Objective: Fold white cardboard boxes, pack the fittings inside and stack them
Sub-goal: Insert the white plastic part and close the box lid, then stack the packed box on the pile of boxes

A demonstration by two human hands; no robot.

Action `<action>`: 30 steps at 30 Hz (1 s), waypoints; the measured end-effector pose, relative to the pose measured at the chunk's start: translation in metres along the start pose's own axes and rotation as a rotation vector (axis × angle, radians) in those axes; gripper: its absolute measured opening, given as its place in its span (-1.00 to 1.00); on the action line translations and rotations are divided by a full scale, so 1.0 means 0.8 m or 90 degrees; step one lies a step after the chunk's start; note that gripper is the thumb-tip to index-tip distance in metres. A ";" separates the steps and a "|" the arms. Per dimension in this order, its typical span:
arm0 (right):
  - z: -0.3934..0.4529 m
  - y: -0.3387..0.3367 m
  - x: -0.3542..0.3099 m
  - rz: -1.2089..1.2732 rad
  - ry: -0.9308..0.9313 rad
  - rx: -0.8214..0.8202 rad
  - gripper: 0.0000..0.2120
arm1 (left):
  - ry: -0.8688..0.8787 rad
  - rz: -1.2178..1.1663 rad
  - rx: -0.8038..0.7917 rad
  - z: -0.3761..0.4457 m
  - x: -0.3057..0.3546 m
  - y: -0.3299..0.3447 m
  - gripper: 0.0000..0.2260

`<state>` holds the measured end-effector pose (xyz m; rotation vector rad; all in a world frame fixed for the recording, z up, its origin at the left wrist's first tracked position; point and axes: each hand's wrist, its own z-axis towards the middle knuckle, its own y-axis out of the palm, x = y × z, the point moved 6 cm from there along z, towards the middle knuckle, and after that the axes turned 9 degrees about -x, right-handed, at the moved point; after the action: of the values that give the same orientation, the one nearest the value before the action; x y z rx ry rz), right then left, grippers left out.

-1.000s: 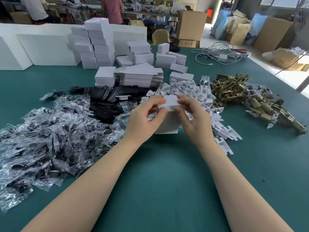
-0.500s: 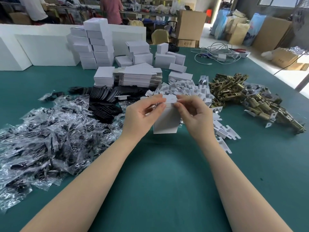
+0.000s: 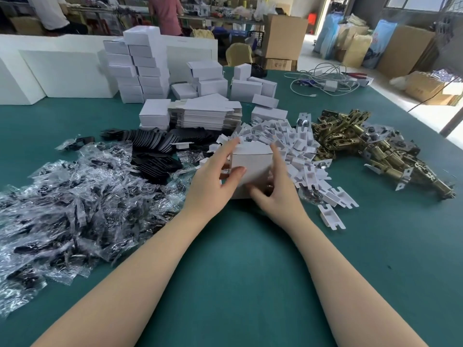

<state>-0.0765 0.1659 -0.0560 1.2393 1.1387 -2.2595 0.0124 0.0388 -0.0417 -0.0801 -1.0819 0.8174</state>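
Both the left hand (image 3: 213, 181) and right hand (image 3: 278, 194) grip the white box (image 3: 251, 162), seemingly closed, so stacking it comes next

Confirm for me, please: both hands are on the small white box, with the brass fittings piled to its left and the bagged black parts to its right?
Not quite: the sides are swapped. In the head view the brass fittings lie to the right of the small white box and the bagged black parts to its left. The left hand and right hand are indeed on it.

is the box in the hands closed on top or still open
Closed: the white box stands upright with its top flap folded flat, no opening showing.
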 end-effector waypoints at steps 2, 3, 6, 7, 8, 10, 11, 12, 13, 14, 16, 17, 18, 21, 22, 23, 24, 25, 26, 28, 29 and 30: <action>0.000 0.005 0.013 -0.029 0.040 -0.026 -0.42 | -0.035 -0.013 -0.008 0.000 -0.004 0.000 -0.53; 0.000 0.003 0.016 -0.024 0.051 -0.023 -0.49 | -0.038 -0.009 -0.016 -0.001 -0.005 0.000 -0.52; 0.000 0.000 0.016 0.013 0.051 -0.013 -0.56 | -0.075 -0.010 -0.083 -0.007 -0.013 0.004 -0.42; -0.001 0.000 0.015 0.019 0.046 -0.012 -0.57 | -0.097 -0.002 -0.110 -0.008 -0.019 0.007 -0.45; -0.001 -0.001 0.013 0.020 0.044 -0.013 -0.58 | -0.115 0.019 -0.127 -0.010 -0.025 0.009 -0.54; -0.002 -0.002 0.012 0.022 0.041 -0.011 -0.61 | -0.138 0.046 -0.122 -0.012 -0.032 0.009 -0.65; -0.003 -0.002 0.010 0.036 0.039 -0.009 -0.60 | -0.144 0.034 -0.113 -0.012 -0.033 0.009 -0.66; -0.003 -0.002 0.008 0.056 0.034 -0.006 -0.59 | -0.146 0.011 -0.101 -0.013 -0.032 0.008 -0.66; -0.003 -0.002 0.006 0.077 0.026 -0.003 -0.56 | -0.147 -0.025 -0.080 -0.013 -0.030 0.006 -0.65; -0.004 -0.002 0.004 0.095 0.018 -0.002 -0.53 | -0.149 -0.076 -0.050 -0.013 -0.026 0.003 -0.64; -0.004 -0.001 0.005 0.151 0.019 -0.005 -0.49 | -0.141 -0.201 0.017 -0.011 -0.020 -0.006 -0.62; -0.004 -0.001 0.007 0.193 0.036 -0.004 -0.49 | -0.128 -0.254 0.051 -0.010 -0.016 -0.011 -0.63; -0.003 -0.002 0.009 0.242 0.056 0.006 -0.48 | -0.114 -0.297 0.079 -0.009 -0.014 -0.016 -0.66; -0.005 -0.011 0.016 0.400 0.101 0.073 -0.59 | -0.157 -0.380 0.101 -0.010 -0.016 -0.023 -0.71; -0.006 -0.013 0.019 0.437 0.118 0.091 -0.67 | -0.192 -0.382 0.067 -0.010 -0.020 -0.020 -0.69; -0.006 -0.014 0.022 0.461 0.139 0.105 -0.76 | -0.231 -0.386 0.011 -0.011 -0.023 -0.015 -0.66; -0.007 -0.016 0.026 0.474 0.160 0.118 -0.82 | -0.268 -0.391 -0.062 -0.013 -0.024 -0.008 -0.65; -0.009 -0.018 0.030 0.479 0.180 0.131 -0.85 | -0.301 -0.390 -0.138 -0.015 -0.024 -0.002 -0.66; -0.010 -0.021 0.033 0.482 0.196 0.142 -0.86 | -0.328 -0.378 -0.203 -0.017 -0.024 0.002 -0.71; -0.010 -0.023 0.035 0.492 0.216 0.149 -0.88 | -0.355 -0.344 -0.256 -0.020 -0.022 0.000 -0.85; -0.009 -0.023 0.034 0.487 0.220 0.143 -0.89 | -0.358 -0.328 -0.257 -0.019 -0.021 -0.003 -0.91; -0.008 -0.022 0.033 0.468 0.217 0.133 -0.89 | -0.352 -0.311 -0.260 -0.019 -0.020 -0.006 -0.93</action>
<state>-0.0985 0.1843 -0.0710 1.8051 0.4094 -1.6672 0.0235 0.0301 -0.0593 0.0724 -1.6957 0.1620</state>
